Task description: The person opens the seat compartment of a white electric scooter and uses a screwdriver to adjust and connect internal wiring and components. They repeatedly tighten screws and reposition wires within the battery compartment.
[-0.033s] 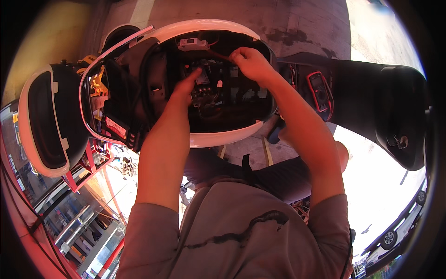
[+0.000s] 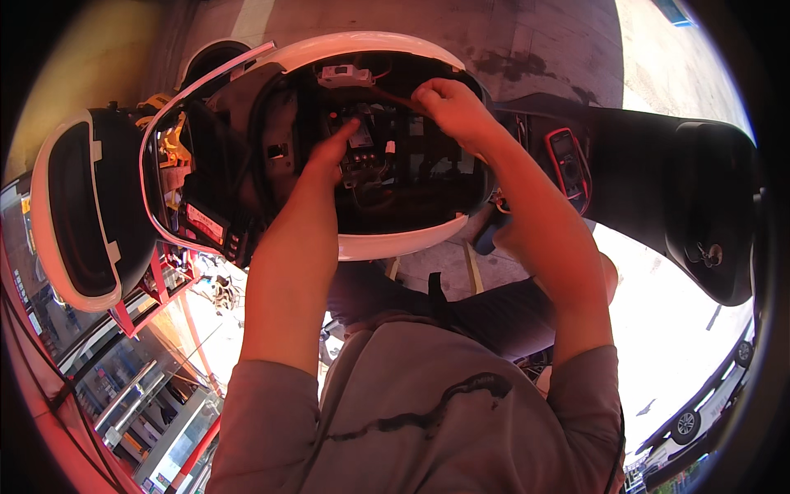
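The open body of a scooter (image 2: 403,246), with a white rim and a dark hollow, lies in front of me. My right hand (image 2: 451,109) is closed in a pinch at the hollow's far right side, on a reddish-brown cable (image 2: 396,98). That cable runs left toward a small white circuit breaker (image 2: 346,76) at the far wall. My left hand (image 2: 331,151) reaches down inside, its thumb stretched over a boxy electrical unit (image 2: 360,135) with a row of metal terminals. Its other fingers are hidden. A white connector (image 2: 390,146) sits beside the unit.
A red multimeter (image 2: 566,160) lies to the right of the hollow, before the long black seat (image 2: 642,156). A white-edged top box (image 2: 76,210) stands open at the left, inside the curve of a metal rail (image 2: 148,185). Red shelving (image 2: 160,288) is below it.
My right hand has shifted slightly to the right, still pinching the cable. My left hand stays at the electrical unit.
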Demonstrator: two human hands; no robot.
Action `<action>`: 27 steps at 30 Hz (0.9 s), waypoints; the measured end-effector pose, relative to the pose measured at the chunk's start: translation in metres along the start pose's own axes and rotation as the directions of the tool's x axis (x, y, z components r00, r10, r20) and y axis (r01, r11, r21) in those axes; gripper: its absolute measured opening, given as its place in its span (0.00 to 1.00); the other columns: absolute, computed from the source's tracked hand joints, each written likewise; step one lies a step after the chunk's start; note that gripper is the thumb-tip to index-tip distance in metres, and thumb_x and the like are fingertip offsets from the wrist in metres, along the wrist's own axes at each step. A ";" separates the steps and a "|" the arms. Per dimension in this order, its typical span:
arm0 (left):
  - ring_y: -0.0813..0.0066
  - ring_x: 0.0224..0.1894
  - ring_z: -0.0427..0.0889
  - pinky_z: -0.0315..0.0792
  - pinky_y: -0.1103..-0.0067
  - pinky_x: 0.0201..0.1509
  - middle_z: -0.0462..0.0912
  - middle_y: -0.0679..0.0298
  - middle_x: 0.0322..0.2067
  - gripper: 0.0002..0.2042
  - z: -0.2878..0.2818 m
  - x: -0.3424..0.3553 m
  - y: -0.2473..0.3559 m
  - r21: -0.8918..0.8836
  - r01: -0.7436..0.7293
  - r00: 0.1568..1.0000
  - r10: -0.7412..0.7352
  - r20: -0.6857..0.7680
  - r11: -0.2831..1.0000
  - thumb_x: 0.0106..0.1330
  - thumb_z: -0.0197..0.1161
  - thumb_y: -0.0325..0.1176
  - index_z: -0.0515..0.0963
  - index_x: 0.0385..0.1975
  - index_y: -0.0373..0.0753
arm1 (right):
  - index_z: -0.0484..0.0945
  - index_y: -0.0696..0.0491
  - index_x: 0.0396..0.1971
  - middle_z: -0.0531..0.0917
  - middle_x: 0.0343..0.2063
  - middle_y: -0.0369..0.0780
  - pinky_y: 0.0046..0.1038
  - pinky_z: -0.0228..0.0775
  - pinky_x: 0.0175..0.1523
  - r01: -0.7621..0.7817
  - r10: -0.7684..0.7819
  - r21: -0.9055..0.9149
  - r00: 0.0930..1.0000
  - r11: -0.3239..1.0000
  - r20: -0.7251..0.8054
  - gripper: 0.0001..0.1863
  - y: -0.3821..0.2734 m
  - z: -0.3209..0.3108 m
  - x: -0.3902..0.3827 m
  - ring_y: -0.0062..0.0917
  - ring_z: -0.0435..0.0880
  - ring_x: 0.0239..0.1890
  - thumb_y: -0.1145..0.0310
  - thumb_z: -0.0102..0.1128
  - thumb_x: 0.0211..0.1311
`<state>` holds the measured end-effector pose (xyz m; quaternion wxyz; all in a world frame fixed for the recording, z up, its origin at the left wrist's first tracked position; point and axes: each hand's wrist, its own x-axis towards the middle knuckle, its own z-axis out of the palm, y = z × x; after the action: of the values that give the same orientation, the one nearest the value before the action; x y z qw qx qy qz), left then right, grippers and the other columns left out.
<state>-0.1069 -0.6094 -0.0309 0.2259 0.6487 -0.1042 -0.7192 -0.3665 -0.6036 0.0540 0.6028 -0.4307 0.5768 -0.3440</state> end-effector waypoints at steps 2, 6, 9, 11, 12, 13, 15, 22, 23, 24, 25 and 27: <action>0.59 0.38 0.85 0.81 0.62 0.41 0.83 0.54 0.41 0.25 0.000 0.000 -0.001 0.014 -0.011 0.999 0.011 -0.046 1.000 0.58 0.70 0.47 0.76 0.50 0.36 | 0.80 0.56 0.40 0.75 0.25 0.31 0.21 0.62 0.32 -0.050 0.049 0.039 0.998 0.998 0.029 0.13 -0.021 -0.013 -0.009 0.15 0.70 0.26 0.62 0.53 0.66; 0.60 0.40 0.85 0.82 0.65 0.39 0.83 0.53 0.42 0.29 -0.006 0.004 -0.003 0.026 0.021 0.996 -0.019 -0.083 0.999 0.54 0.74 0.45 0.74 0.52 0.35 | 0.78 0.53 0.42 0.63 0.18 0.25 0.17 0.51 0.24 -0.022 0.015 0.138 0.999 0.990 0.050 0.13 -0.045 -0.046 -0.013 0.09 0.59 0.18 0.60 0.52 0.69; 0.60 0.40 0.85 0.82 0.64 0.40 0.82 0.53 0.43 0.30 0.002 -0.008 -0.003 0.015 -0.073 0.995 0.074 -0.061 0.997 0.54 0.74 0.44 0.74 0.52 0.35 | 0.79 0.54 0.39 0.69 0.19 0.26 0.17 0.54 0.25 0.067 -0.049 0.155 0.992 0.986 -0.116 0.14 -0.043 -0.077 -0.014 0.09 0.62 0.19 0.58 0.54 0.67; 0.60 0.39 0.85 0.82 0.63 0.40 0.82 0.53 0.42 0.29 0.008 -0.011 -0.001 0.022 -0.055 0.995 0.057 -0.085 0.998 0.54 0.75 0.44 0.74 0.52 0.35 | 0.79 0.55 0.38 0.74 0.20 0.27 0.20 0.61 0.27 0.128 -0.140 -0.057 0.922 0.990 -0.361 0.15 -0.024 -0.091 -0.012 0.11 0.68 0.21 0.58 0.56 0.65; 0.60 0.39 0.85 0.82 0.63 0.41 0.83 0.53 0.42 0.29 0.009 -0.013 0.001 0.032 -0.042 0.994 0.045 -0.103 0.999 0.54 0.75 0.45 0.75 0.52 0.35 | 0.79 0.53 0.38 0.77 0.19 0.32 0.25 0.66 0.29 0.182 -0.281 -0.250 0.847 0.951 -0.451 0.14 -0.005 -0.091 -0.011 0.18 0.74 0.22 0.57 0.59 0.63; 0.59 0.39 0.85 0.82 0.63 0.41 0.82 0.53 0.42 0.29 0.011 -0.017 0.003 0.032 -0.046 0.992 0.050 -0.115 0.998 0.53 0.75 0.45 0.74 0.52 0.34 | 0.78 0.52 0.37 0.78 0.19 0.33 0.27 0.68 0.30 0.147 -0.307 -0.363 0.848 0.920 -0.433 0.13 -0.001 -0.083 -0.019 0.22 0.76 0.23 0.58 0.60 0.62; 0.58 0.39 0.85 0.82 0.62 0.41 0.82 0.52 0.42 0.30 0.013 -0.026 0.004 0.030 -0.053 0.989 0.056 -0.134 0.998 0.53 0.75 0.45 0.74 0.52 0.34 | 0.78 0.51 0.36 0.80 0.20 0.37 0.31 0.71 0.33 0.069 -0.345 -0.576 0.856 0.815 -0.386 0.13 0.004 -0.051 -0.035 0.30 0.81 0.25 0.58 0.62 0.60; 0.54 0.43 0.84 0.81 0.58 0.44 0.80 0.49 0.48 0.30 0.011 0.010 0.013 0.126 0.041 0.994 -0.027 -0.107 0.991 0.56 0.73 0.43 0.72 0.54 0.33 | 0.77 0.48 0.32 0.81 0.26 0.39 0.38 0.74 0.34 0.296 -0.759 -0.780 0.565 0.552 -0.323 0.07 0.061 -0.025 -0.015 0.39 0.82 0.30 0.64 0.64 0.56; 0.54 0.45 0.83 0.80 0.58 0.45 0.79 0.50 0.49 0.30 0.015 0.010 0.017 0.150 0.014 0.996 0.000 -0.093 0.989 0.55 0.73 0.43 0.72 0.55 0.33 | 0.77 0.48 0.32 0.82 0.27 0.39 0.39 0.74 0.34 0.303 -0.788 -0.799 0.533 0.519 -0.310 0.07 0.063 -0.025 -0.012 0.39 0.82 0.30 0.65 0.64 0.56; 0.53 0.46 0.82 0.79 0.59 0.47 0.79 0.51 0.49 0.31 0.024 0.006 0.017 0.169 -0.008 0.997 0.022 -0.081 0.986 0.55 0.73 0.43 0.72 0.56 0.34 | 0.78 0.50 0.33 0.81 0.27 0.40 0.36 0.71 0.33 0.299 -0.812 -0.817 0.494 0.493 -0.310 0.09 0.068 -0.029 -0.011 0.40 0.81 0.31 0.63 0.65 0.57; 0.53 0.48 0.81 0.79 0.59 0.48 0.79 0.51 0.50 0.31 0.022 0.004 0.014 0.189 -0.028 0.996 0.045 -0.082 0.982 0.55 0.73 0.43 0.72 0.56 0.34 | 0.78 0.50 0.33 0.80 0.26 0.40 0.36 0.71 0.33 0.273 -0.834 -0.858 0.481 0.434 -0.269 0.08 0.067 -0.035 -0.005 0.39 0.80 0.29 0.64 0.65 0.57; 0.54 0.49 0.80 0.77 0.60 0.49 0.80 0.53 0.50 0.31 0.014 0.038 0.000 0.187 -0.125 0.982 0.148 -0.115 0.974 0.55 0.73 0.46 0.73 0.56 0.36 | 0.78 0.49 0.33 0.79 0.23 0.39 0.35 0.70 0.32 0.269 -0.836 -0.856 0.469 0.441 -0.284 0.07 0.075 -0.035 -0.009 0.37 0.79 0.27 0.65 0.65 0.57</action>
<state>-0.1226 -0.6290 -0.0625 0.2219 0.7025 -0.1980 -0.6466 -0.4081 -0.5706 -0.0097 -0.0414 -0.6441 0.6403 -0.4166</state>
